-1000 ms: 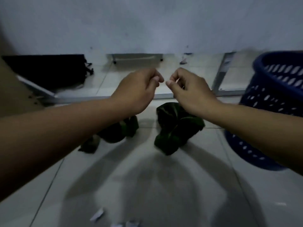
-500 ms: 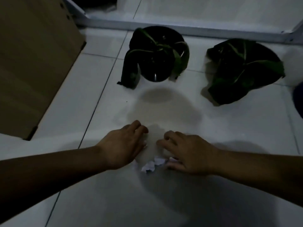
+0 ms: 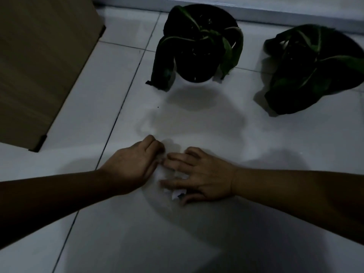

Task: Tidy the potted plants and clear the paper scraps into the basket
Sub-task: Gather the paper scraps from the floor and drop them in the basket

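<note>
Small white paper scraps [image 3: 178, 193] lie on the pale tiled floor, mostly covered by my right hand [image 3: 201, 178], which lies flat over them with its fingers spread. My left hand [image 3: 134, 162] is beside it on the left, its fingers curled inward and touching the right fingertips; what is under them is hidden. Beyond my hands stand two potted plants with dark drooping leaves: one [image 3: 199, 46] straight ahead in a dark pot, the other [image 3: 313, 69] to the right. The basket is out of view.
A brown cardboard box [image 3: 43, 62] fills the upper left and rests on the floor. A pale ledge or frame [image 3: 275, 14] runs along the floor behind the plants. The light is dim, and my shadow falls across the tiles.
My view dropped from the wall and basket to the floor. Both hands came down from in front of the plants onto the scraps and have drawn closer together, covering most of the paper.
</note>
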